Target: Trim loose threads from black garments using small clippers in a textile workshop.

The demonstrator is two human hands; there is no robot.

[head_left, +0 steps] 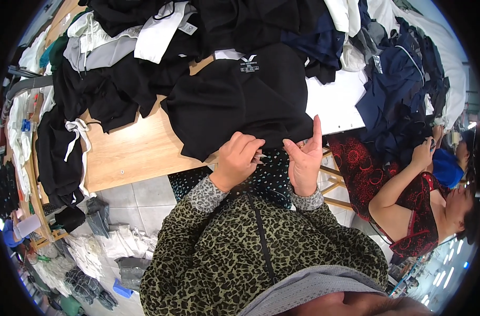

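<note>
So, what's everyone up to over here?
A person in a leopard-print zip jacket has both hands at the near edge of a black cloth garment spread on a pale wooden table. The left hand is curled; the right hand has its thumb by the cloth. Whether either grips it is hard to tell. Black and white clothes are heaped beyond. To the right, another person in red-and-black patterned clothes sits near piled dark blue fabric.

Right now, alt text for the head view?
A curled left hand and open right hand at the near edge of a black garment on a wood-toned table. More clothes are heaped beyond; at right, a co-worker.
</note>
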